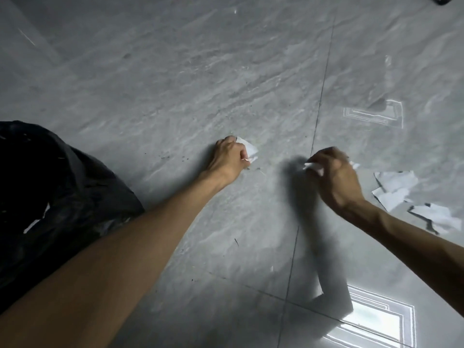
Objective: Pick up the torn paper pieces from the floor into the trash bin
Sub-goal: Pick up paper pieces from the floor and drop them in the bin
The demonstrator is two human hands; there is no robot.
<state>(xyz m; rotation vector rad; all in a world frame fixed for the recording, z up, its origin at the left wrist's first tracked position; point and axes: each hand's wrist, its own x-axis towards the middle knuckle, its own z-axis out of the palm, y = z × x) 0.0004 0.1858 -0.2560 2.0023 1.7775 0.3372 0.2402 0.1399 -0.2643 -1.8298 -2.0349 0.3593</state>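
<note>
Both bare forearms reach forward and down. The left hand [229, 156] is clenched, knuckles up; the right hand [335, 177], nearer and slightly blurred, is curled into a fist too.

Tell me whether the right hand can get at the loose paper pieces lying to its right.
Probably yes. The right hand is just beside the loose paper pieces with bare floor between, but its grip already holds paper, so little room is left.

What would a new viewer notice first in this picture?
Two bare hands reach down to the grey tiled floor, the left hand and the right hand each closed on white paper. More torn paper pieces lie at the right, and a black trash bag sits at the left.
</note>
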